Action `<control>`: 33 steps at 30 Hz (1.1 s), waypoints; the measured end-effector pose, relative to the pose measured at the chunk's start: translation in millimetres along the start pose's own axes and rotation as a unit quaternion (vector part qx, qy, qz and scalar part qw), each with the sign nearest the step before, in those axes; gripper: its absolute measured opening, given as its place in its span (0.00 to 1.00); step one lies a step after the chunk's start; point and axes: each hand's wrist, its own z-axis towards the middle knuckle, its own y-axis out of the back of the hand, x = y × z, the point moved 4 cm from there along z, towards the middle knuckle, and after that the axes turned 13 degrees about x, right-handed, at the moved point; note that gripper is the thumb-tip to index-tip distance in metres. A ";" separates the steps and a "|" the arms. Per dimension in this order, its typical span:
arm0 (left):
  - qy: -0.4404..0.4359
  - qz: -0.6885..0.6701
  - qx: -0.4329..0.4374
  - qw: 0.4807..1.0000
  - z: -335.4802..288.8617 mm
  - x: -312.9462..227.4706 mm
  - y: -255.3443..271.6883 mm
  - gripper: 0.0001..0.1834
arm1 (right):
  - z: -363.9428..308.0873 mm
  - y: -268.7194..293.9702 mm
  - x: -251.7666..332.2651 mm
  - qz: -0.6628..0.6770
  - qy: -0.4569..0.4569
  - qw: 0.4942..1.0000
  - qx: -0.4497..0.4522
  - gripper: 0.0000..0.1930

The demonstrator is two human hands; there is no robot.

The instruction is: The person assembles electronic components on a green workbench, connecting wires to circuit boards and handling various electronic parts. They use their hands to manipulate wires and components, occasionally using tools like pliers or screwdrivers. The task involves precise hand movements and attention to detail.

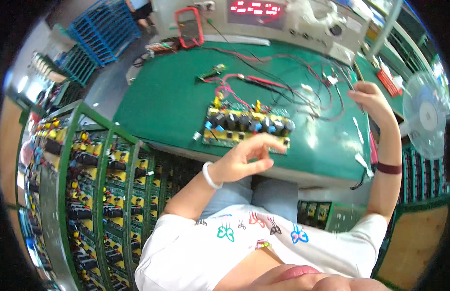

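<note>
On the green bench mat lies a circuit board (247, 127) crowded with black cylindrical capacitors, blue parts and yellow transformers. My left hand (247, 155) hovers at its near edge, thumb and index finger apart, with nothing visible between them. Farther right, my right hand (373, 99) has its fingers closed on a thin metal tool (350, 83); blur hides its exact kind. Pink wires run from the large board to a small green circuit board (212, 72) behind it. Red and black test probes (264, 81) lie beyond the large board.
At the back stands a grey test instrument (256, 26) with a red lit display, beside a red-framed multimeter (189, 29). Tangled leads (312, 97) cover the right side of the mat. A green rack (72, 169) full of boards is at left, a fan (427, 116) at right.
</note>
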 end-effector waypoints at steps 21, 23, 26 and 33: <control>0.039 0.270 -0.061 0.960 -50.3 50.9 -45.1 0.16 | -47.0 -154.9 -72.7 0.386 0.198 0.901 0.014 0.10; 0.031 0.307 -0.133 0.942 -52.7 44.7 -37.5 0.16 | -45.1 -180.0 -71.1 0.380 0.205 0.902 -0.008 0.10; 0.045 0.242 -0.249 0.937 -51.4 41.9 -30.1 0.11 | -40.7 -209.9 -71.6 0.363 0.232 0.901 -0.046 0.11; -0.003 0.406 -0.298 0.864 -30.9 40.7 -15.9 0.11 | -35.1 -230.5 -77.5 0.235 0.311 0.912 -0.128 0.08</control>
